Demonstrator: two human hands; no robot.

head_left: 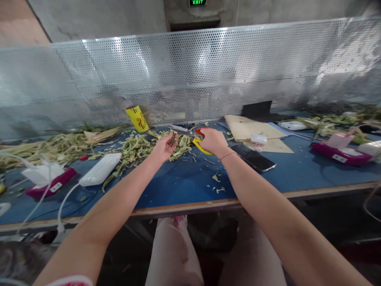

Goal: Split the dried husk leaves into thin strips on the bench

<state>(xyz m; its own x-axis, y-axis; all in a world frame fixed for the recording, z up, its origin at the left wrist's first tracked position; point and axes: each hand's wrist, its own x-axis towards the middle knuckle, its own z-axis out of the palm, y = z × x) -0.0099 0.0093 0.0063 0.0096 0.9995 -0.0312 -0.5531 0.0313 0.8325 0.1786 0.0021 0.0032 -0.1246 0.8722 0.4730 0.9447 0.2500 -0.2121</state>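
Note:
My right hand grips a pair of scissors with yellow and red on the handles. The metal blades point left, above the pile and close to my left hand. Between the pinched fingers of that hand is a small green plant piece, too small to make out fully. Pale green dried plant scraps lie heaped under and beside my left hand. A black phone rests on the blue tabletop, just right of my right wrist.
A yellow cup leans behind the heap. Long dried leaves spread leftward. A white power bank and magenta power strips with cables lie at the sides. Brown paper lies at the right. A perforated metal screen borders the back.

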